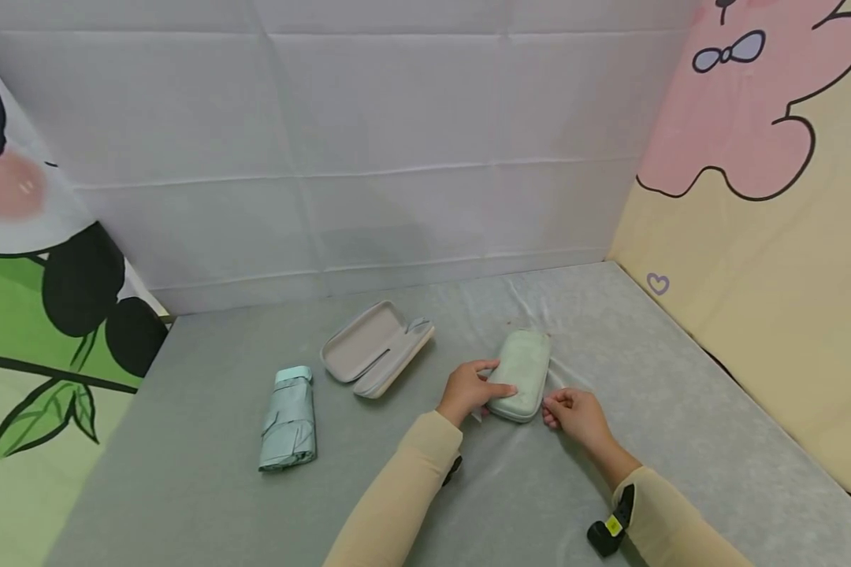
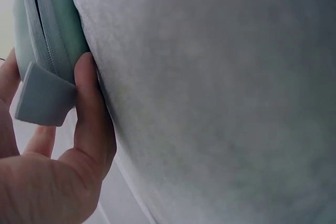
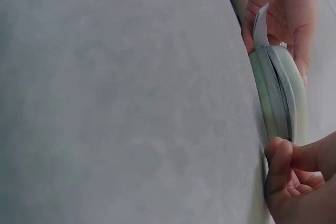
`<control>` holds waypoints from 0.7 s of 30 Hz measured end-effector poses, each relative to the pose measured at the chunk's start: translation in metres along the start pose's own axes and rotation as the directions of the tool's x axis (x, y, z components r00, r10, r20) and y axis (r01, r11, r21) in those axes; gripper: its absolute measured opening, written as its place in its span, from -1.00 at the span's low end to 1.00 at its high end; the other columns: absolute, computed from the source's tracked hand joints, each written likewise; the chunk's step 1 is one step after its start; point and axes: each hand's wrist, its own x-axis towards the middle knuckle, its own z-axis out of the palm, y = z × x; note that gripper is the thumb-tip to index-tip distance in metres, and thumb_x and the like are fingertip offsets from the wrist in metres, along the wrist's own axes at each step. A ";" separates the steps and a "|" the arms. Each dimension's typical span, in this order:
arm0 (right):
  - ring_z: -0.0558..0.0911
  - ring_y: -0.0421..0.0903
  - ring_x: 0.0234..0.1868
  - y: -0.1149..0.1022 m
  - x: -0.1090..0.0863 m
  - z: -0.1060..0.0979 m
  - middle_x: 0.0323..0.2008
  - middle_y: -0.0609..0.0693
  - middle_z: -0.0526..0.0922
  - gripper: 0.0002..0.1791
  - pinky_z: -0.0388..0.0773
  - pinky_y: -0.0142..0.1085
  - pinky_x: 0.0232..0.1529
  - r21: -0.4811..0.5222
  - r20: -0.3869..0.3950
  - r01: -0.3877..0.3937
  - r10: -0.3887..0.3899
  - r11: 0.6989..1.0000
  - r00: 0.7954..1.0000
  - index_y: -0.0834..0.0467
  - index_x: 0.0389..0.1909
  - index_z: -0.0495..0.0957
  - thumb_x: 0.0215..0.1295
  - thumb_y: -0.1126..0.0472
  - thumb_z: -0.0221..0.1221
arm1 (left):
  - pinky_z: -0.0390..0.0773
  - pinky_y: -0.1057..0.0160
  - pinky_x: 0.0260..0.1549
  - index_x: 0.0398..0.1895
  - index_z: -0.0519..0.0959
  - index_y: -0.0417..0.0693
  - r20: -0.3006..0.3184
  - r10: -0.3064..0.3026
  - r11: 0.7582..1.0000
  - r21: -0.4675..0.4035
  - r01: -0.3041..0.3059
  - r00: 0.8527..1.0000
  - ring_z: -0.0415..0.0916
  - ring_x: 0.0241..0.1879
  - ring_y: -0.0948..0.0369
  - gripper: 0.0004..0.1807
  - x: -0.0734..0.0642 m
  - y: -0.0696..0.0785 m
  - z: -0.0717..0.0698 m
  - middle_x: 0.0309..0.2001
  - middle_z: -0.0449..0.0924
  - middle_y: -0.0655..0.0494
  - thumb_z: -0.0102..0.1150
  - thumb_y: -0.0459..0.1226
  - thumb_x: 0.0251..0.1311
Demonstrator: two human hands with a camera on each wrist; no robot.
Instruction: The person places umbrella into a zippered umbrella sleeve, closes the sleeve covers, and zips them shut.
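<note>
A pale green zip case (image 1: pixel 521 374) lies on the grey cloth. My left hand (image 1: pixel 468 391) grips its left side, thumb on top and fingers against the edge. Beside those fingers a grey fabric tab (image 2: pixel 44 95) sticks out from the case's end. The fingertips of my right hand (image 1: pixel 574 417) pinch together at the zipper along the case's right side, where the zipper pull is hidden by them. A narrow gap runs along the zipper (image 3: pixel 283 90) above the pinching fingers in the right wrist view.
An opened case (image 1: pixel 379 350) with a light lining lies left of my left hand. Farther left is a folded, pale teal bundle (image 1: pixel 288 421). White cloth (image 1: pixel 397 157) hangs behind the grey-covered table (image 1: pixel 184 472), and a yellow printed cloth (image 1: pixel 766 315) hangs at the right.
</note>
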 end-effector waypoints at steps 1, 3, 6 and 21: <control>0.55 -0.24 -0.62 0.000 0.000 0.000 -0.59 0.11 0.61 -0.87 0.51 -0.45 -0.58 -0.001 -0.003 -0.001 0.001 1.000 1.000 0.51 -0.41 0.50 0.25 0.47 0.10 | 0.53 0.27 -0.68 0.11 0.55 0.11 0.000 0.000 1.000 0.002 0.000 1.000 0.50 -0.63 0.18 -0.34 0.000 0.000 0.000 -0.06 0.53 -0.06 0.51 -0.11 -0.19; 0.55 -0.24 -0.62 0.000 -0.001 0.000 -0.59 0.10 0.61 -0.87 0.51 -0.45 -0.58 -0.006 -0.001 0.002 -0.002 1.000 1.000 0.52 -0.40 0.50 0.25 0.47 0.09 | 0.53 0.27 -0.67 0.12 0.55 0.12 0.002 -0.005 1.000 0.006 0.005 1.000 0.50 -0.63 0.17 -0.34 0.000 0.001 0.000 -0.07 0.53 -0.06 0.51 -0.11 -0.19; 0.54 -0.25 -0.63 0.000 -0.001 0.000 -0.60 0.09 0.60 -0.87 0.50 -0.46 -0.59 -0.005 0.002 0.004 -0.004 1.000 1.000 0.52 -0.40 0.50 0.26 0.47 0.09 | 0.54 0.27 -0.66 0.12 0.55 0.12 0.004 -0.016 1.000 0.008 0.016 1.000 0.50 -0.63 0.17 -0.34 -0.001 0.002 0.000 -0.07 0.53 -0.06 0.51 -0.12 -0.18; 0.54 -0.24 -0.63 0.000 -0.004 0.002 -0.61 0.07 0.59 -0.86 0.50 -0.46 -0.59 0.032 0.025 -0.031 0.031 0.999 0.999 0.53 -0.41 0.49 0.27 0.47 0.07 | 0.53 0.28 -0.66 0.12 0.55 0.12 -0.005 -0.023 1.000 0.021 0.023 1.000 0.50 -0.65 0.17 -0.34 -0.001 0.002 0.001 -0.06 0.54 -0.07 0.51 -0.12 -0.18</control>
